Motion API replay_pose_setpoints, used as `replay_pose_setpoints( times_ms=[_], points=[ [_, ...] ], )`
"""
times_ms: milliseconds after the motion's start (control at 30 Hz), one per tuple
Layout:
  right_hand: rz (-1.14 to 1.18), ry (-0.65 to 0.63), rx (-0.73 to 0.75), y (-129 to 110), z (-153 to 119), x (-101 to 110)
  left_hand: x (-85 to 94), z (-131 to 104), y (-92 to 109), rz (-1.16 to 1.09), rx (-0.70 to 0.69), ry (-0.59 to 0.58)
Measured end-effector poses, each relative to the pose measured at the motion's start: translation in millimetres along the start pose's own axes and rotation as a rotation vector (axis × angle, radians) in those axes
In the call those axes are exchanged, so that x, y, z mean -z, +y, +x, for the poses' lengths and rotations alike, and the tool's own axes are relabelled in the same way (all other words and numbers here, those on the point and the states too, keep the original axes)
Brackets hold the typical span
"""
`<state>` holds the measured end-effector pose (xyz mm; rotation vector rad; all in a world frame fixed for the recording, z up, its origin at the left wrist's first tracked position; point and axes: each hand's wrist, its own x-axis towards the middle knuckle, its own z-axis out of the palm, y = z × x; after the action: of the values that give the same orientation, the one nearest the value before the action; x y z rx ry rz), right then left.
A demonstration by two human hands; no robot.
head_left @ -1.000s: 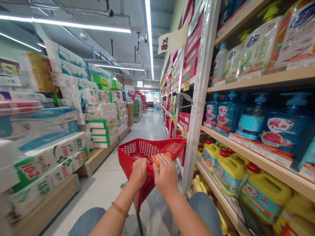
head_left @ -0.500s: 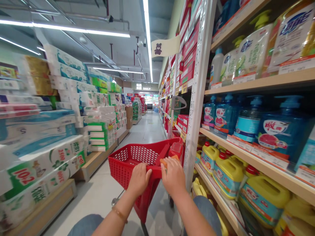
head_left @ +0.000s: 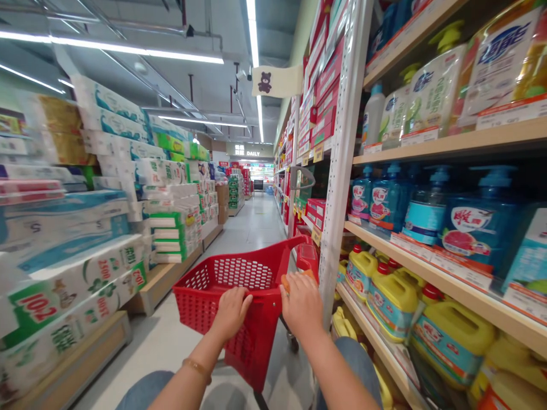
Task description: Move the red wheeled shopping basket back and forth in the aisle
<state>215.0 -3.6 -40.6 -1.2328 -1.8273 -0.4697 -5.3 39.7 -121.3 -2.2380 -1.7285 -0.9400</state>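
Observation:
A red plastic shopping cart (head_left: 255, 341) with a perforated basket stands in front of me. My left hand (head_left: 231, 312) is closed over the basket's near rim, its fingers curled over the top edge. My right hand (head_left: 303, 303) is closed at the cart's right near corner, around an orange piece (head_left: 285, 283) whose kind I cannot make out. The right fingertips are partly hidden behind the knuckles. Just beyond that hand is a red part with a clear top (head_left: 306, 256). A bracelet (head_left: 197, 369) circles my left wrist.
Close on the right, a shelf post (head_left: 342, 142) rises beside shelves of blue pump bottles (head_left: 468, 222) and yellow jugs (head_left: 391, 302). Stacked toilet paper packs (head_left: 81, 296) on low wooden platforms line the left. The aisle floor (head_left: 252, 222) runs ahead between them.
The cart has turned, with its basket swung to the left and nearer. My left hand has moved slightly left with the rim; my right hand remains at the corner.

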Motion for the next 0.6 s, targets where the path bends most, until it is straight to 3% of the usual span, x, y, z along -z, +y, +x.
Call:
replay_pose_setpoints(
  times_ms=[133,233,467,600],
  points=[
    [0.045,0.014,0.058,-16,-16,-30,-8.3,-2,17,0.003,-0.001,0.020],
    [0.109,-0.029,0.144,-23,-26,-42,-6.8,-5,13,-0.067,-0.059,-0.049],
    [0.050,-0.038,0.017,20,-13,-16,7.9,-20,-41,-0.002,0.056,-0.147],
    [-0.013,-0.021,-0.094,31,-7,-25,6.3,-23,-32,0.051,0.095,-0.179]
  ],
)
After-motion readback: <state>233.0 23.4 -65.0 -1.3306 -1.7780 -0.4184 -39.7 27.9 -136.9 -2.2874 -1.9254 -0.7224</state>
